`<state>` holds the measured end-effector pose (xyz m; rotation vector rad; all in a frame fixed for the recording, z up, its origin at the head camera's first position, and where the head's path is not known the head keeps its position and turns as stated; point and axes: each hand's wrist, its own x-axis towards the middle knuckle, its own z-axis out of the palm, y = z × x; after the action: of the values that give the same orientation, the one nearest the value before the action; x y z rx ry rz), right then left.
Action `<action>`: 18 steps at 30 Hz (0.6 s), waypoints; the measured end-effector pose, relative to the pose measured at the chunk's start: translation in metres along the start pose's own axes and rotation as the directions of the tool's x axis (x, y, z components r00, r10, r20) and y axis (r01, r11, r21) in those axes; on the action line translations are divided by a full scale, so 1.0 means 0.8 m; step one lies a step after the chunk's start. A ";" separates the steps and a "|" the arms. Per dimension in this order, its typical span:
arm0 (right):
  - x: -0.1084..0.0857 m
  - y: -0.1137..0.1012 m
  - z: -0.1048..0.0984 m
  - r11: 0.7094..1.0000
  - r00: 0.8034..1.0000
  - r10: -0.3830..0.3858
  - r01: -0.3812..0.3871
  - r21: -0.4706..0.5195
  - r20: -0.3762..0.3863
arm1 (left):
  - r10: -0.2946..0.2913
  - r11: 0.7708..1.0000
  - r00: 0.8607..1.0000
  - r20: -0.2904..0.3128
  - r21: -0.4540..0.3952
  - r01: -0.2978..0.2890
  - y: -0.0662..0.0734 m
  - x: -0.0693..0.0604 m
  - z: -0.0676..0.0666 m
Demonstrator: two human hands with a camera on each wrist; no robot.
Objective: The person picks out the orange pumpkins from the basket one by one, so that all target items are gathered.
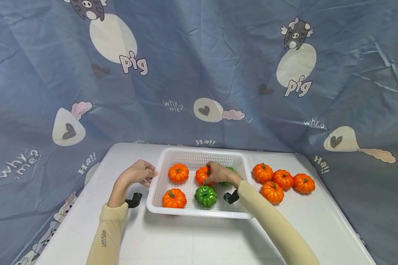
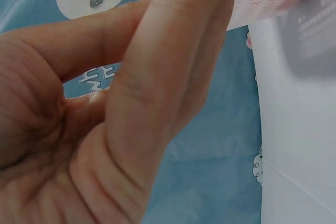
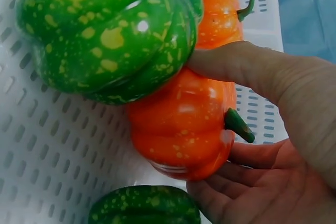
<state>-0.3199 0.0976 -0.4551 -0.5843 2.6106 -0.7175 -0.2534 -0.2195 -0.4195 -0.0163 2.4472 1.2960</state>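
Near the centre of the head view, the right hand grips an orange pumpkin, which sits between its thumb and curled fingers, inside a white basket. Left of centre, the left hand pinches the basket's left rim. Just below the gripped pumpkin lies a green pumpkin; another is partly hidden behind the right wrist. Two orange pumpkins fill the basket's left side; four more cluster on the bench, right of centre.

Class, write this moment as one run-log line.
right hand: grips orange pumpkin in white basket | left hand: at basket's left side | beside basket: four orange pumpkins
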 end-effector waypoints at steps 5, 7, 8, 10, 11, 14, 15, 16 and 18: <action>-0.002 -0.001 -0.003 0.999 1.000 -0.001 0.001 0.054 -0.002 | 0.001 1.000 1.000 -0.003 0.001 -0.001 0.000 0.000 0.000; -0.003 0.000 -0.004 0.998 1.000 -0.013 0.013 0.062 -0.011 | 0.002 1.000 1.000 -0.005 0.003 -0.001 0.000 0.001 0.000; -0.004 0.000 -0.005 0.998 1.000 -0.014 0.014 0.065 -0.013 | 0.001 1.000 1.000 -0.006 0.005 -0.001 0.000 0.001 0.000; -0.007 0.000 -0.007 0.997 1.000 -0.010 0.011 0.071 -0.016 | -0.001 1.000 1.000 -0.005 0.006 0.001 0.000 0.001 0.000; -0.009 0.000 -0.008 0.997 1.000 -0.008 0.009 0.074 -0.019 | -0.001 1.000 1.000 -0.004 0.008 0.001 0.000 0.001 0.000; -0.015 0.000 -0.012 0.996 1.000 -0.008 0.010 0.084 -0.026 | -0.004 1.000 1.000 -0.002 0.010 0.005 0.000 0.000 0.000; -0.017 0.000 -0.014 0.996 1.000 -0.010 0.013 0.086 -0.030 | -0.004 1.000 1.000 -0.002 0.011 0.004 0.000 0.000 0.000; -0.019 0.000 -0.016 0.996 0.999 -0.015 0.018 0.087 -0.035 | -0.003 1.000 1.000 -0.002 0.013 0.003 0.000 -0.001 -0.001; -0.024 -0.001 -0.019 0.995 0.999 -0.026 0.030 0.094 -0.041 | -0.003 1.000 1.000 -0.003 0.014 0.003 0.000 -0.001 0.000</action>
<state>-0.3102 0.1121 -0.4376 -0.5850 2.5927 -0.8657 -0.2529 -0.2198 -0.4189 -0.0186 2.4574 1.2789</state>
